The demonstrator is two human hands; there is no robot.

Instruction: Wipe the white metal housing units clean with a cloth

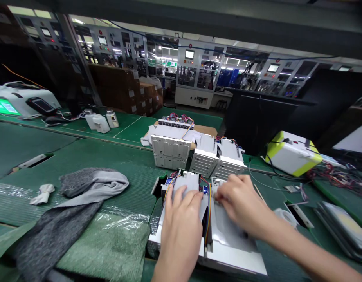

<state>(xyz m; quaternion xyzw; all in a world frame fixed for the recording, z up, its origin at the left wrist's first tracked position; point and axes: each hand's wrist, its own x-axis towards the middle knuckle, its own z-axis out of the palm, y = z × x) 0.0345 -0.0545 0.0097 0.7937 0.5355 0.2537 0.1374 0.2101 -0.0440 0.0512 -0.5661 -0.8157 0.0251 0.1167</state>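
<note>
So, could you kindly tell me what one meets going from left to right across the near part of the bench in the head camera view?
Crumpled white cloth → grey fabric sheet → left hand → right hand → stack of flat dark-edged panels

White metal housings (pixel 217 156) ahead block left hand (pixel 181 227), right hand (pixel 239 201); gray cloth (pixel 81 196) lies leftward

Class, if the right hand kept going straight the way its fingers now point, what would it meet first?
Probably the white metal bracket just beyond the right hand, at its fingertips, though depth is hard to judge here.
</note>
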